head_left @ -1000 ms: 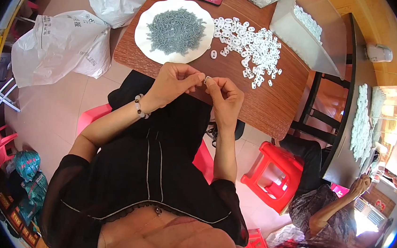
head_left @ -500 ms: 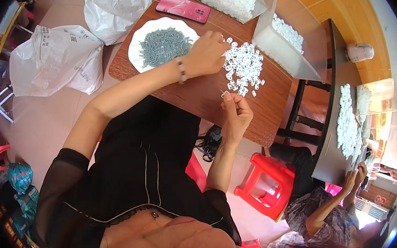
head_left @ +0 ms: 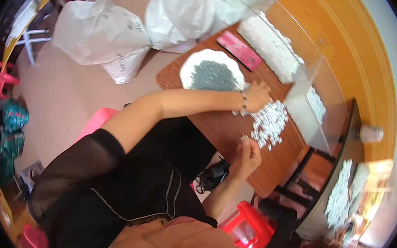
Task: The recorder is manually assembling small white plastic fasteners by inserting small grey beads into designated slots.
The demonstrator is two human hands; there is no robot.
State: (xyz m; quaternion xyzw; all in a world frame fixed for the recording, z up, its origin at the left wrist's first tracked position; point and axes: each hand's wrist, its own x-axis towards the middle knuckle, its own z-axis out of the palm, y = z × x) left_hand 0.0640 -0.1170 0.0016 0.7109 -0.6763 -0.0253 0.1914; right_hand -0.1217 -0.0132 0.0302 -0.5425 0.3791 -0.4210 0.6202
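Observation:
My left hand [head_left: 259,97], a bead bracelet at its wrist, reaches over the upper edge of a pile of small white plastic pieces with holes [head_left: 270,123]. Its fingers are curled; what lies between them is hidden. Nearer to me, my right hand [head_left: 248,159] pinches a small whitish piece [head_left: 245,138] between thumb and forefinger, just off the pile's near side. The held piece is too small and blurred to name more closely. Left of the pile, a scalloped white plate [head_left: 188,66] bears a heap of small grey pieces [head_left: 214,76].
The wooden table [head_left: 274,173] also carries a pink phone [head_left: 239,51] and clear-walled bins [head_left: 309,126] of white pieces along its far side. White sacks [head_left: 100,32] stand at the left. A dark side table [head_left: 318,207] and a red stool [head_left: 260,231] are at the right.
My view has turned, so the table appears tilted and farther right. My left hand stays by the pile with its fingers bent; my right hand keeps its pinch on the small piece.

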